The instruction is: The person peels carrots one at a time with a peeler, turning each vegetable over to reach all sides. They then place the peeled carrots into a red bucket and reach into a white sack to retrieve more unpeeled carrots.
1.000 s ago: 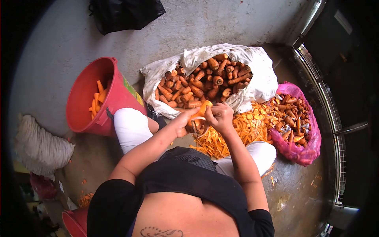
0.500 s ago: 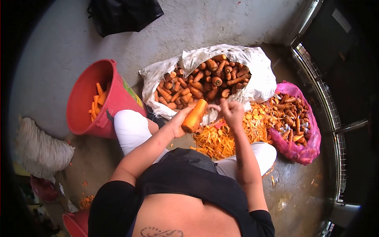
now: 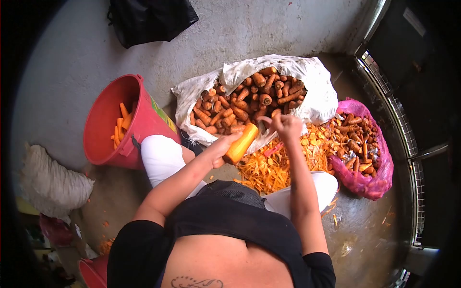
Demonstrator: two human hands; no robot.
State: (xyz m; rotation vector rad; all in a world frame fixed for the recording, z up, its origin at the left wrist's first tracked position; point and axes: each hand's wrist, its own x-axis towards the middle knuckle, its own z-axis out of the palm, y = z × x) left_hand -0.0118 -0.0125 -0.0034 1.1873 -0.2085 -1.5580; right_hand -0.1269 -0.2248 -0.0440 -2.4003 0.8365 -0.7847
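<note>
My left hand [image 3: 222, 150] is wrapped round a thick peeled carrot [image 3: 241, 143], its top pointing up and away to the right. To the right of the carrot, my right hand [image 3: 287, 127] is closed, apart from it. A pale, curved, blurred shape extends from this hand toward the carrot; I cannot make out what it is. Orange peelings [image 3: 267, 174] lie in a heap below the right hand, with a small red object [image 3: 273, 149] on them. Just beyond both hands, unpeeled carrots [image 3: 240, 106] fill an opened white sack [image 3: 319, 96].
A red bucket [image 3: 152, 113] with peeled carrot pieces [image 3: 123, 126] stands at left. At right, a pink bag [image 3: 384, 165] holds carrot scraps. A stuffed pale sack [image 3: 55, 180] lies far left. A black bag [image 3: 151, 19] hangs by the wall, and a metal-grated door [image 3: 398, 110] borders the right.
My right hand has shifted slightly up and right. The left hand holds the same carrot, a little farther right. The whole view has moved slightly.
</note>
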